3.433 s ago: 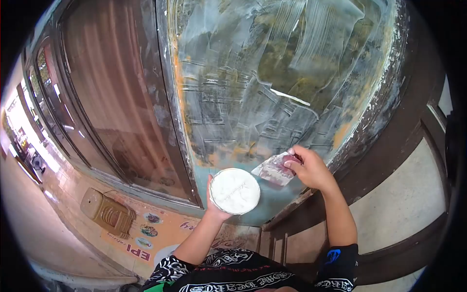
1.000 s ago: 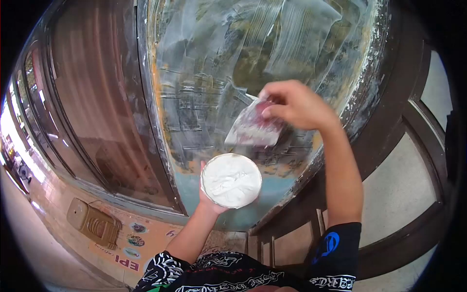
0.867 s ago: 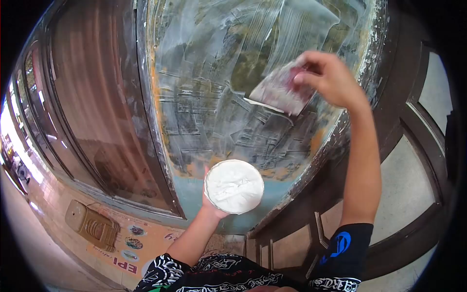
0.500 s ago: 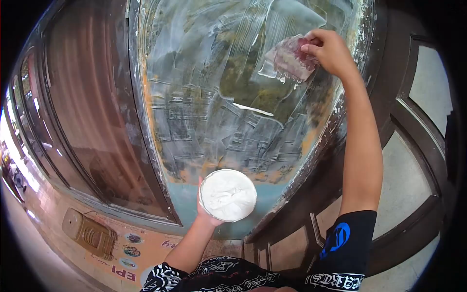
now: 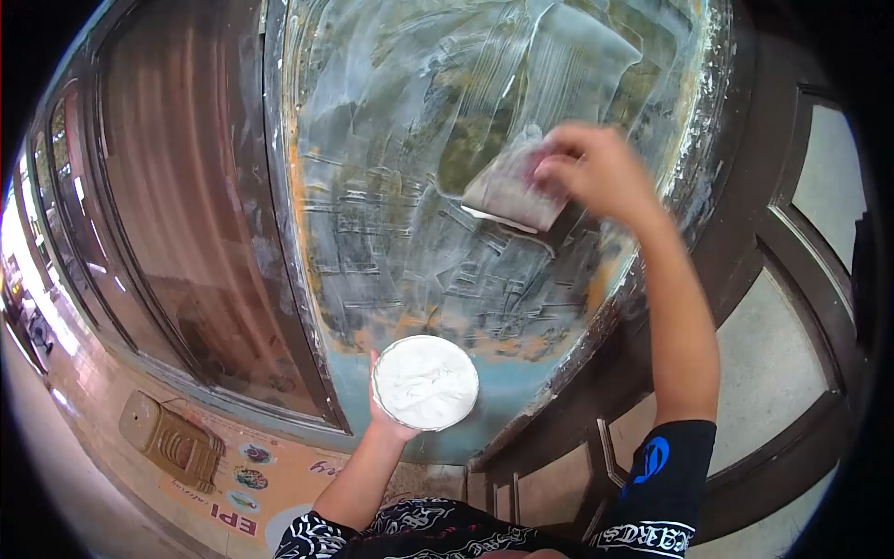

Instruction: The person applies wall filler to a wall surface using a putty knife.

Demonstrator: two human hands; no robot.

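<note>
My right hand [image 5: 582, 168] is closed on a flat, pale, reddish-stained scraper [image 5: 517, 191], its lower edge against the wall. White paste shows along that edge. The wall panel [image 5: 372, 196] carries streaky grey-white smears over dark green and orange patches. Below, my left hand [image 5: 386, 415] supports a round container of white paste [image 5: 426, 383] from beneath and from the left, its open top facing me. Most of the left fingers are hidden behind the container.
Dark-framed glass panels [image 5: 177, 186] stand at the left. A dark door with pale panels [image 5: 773, 345] is at the right. On the floor at lower left lie a brown plastic stool [image 5: 172, 443] and a printed banner [image 5: 279, 466].
My right hand and the scraper have moved down and slightly left along the wall. The container in my left hand sits a little lower and further left in view.
</note>
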